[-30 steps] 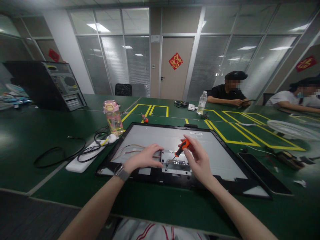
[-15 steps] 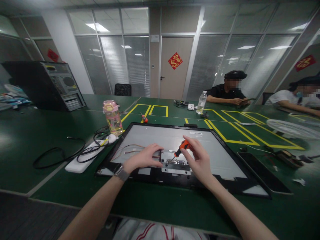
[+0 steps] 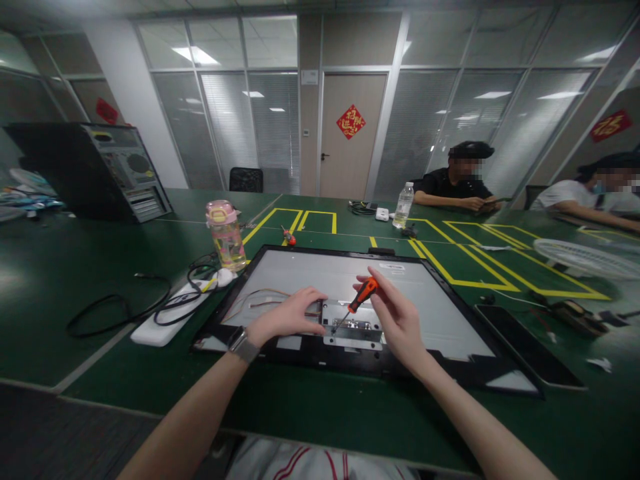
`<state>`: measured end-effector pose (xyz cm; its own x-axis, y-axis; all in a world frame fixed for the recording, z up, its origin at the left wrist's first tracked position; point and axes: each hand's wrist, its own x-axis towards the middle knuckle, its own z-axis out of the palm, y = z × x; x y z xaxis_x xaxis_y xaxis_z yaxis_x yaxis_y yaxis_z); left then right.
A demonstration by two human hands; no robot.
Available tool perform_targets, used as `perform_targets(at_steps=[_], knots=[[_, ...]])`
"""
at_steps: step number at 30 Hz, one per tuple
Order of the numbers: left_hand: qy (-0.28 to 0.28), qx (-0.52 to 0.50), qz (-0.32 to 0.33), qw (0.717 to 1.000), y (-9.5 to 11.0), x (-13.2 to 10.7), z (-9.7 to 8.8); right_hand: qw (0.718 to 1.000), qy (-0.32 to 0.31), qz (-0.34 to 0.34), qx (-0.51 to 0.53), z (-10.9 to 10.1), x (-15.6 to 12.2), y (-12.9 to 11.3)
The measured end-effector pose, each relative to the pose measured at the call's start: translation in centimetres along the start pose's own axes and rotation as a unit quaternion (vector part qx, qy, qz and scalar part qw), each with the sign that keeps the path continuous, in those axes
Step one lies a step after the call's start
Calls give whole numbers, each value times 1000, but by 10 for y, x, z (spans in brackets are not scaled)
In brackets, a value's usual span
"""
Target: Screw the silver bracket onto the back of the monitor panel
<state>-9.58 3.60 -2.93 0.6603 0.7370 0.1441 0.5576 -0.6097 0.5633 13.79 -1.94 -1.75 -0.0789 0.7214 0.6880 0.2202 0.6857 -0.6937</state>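
A flat display panel (image 3: 425,307) with a grey back and black frame lies on the table before me. On its near middle part sits a metal bracket (image 3: 353,344) with small fittings. My left hand (image 3: 290,313), a watch on its wrist, holds the bracket's left end between thumb and fingers. My right hand (image 3: 395,313) has its fingers around the orange and black handle of a screwdriver (image 3: 364,295). The screwdriver leans, its tip down at the bracket's left part, close to my left thumb. Thin wires (image 3: 255,297) run across the panel left of the bracket.
Left of the panel are a white power strip (image 3: 165,320), black cables (image 3: 120,307) and a pink-lidded bottle (image 3: 225,233). A black phone-like slab (image 3: 525,343) lies at right. A red screwdriver (image 3: 289,236) and a water bottle (image 3: 403,207) stand beyond. Two people sit at far right.
The fingers of my right hand have shifted and loosened around the screwdriver handle, and the handle has turned slightly. My left hand stays where it was.
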Motion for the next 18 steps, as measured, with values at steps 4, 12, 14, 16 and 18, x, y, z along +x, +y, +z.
perform_targets(at_steps=[4,12,14,16,18], knots=[[5,3,0,1000,1,-1,0,1000,17,11,12,0,1,-1],[0,3,-5,1000,4,-1,-2,998,14,30,49,-1,2,-3],[-4,-1,-8,1000,3,-1,-2,998,34,41,42,0,2,-2],[-3,-4,-9,1000,2,0,-1,997,61,40,25,1,3,1],[1,-5,-9,1000,0,0,0,996,83,34,18,1,4,3]])
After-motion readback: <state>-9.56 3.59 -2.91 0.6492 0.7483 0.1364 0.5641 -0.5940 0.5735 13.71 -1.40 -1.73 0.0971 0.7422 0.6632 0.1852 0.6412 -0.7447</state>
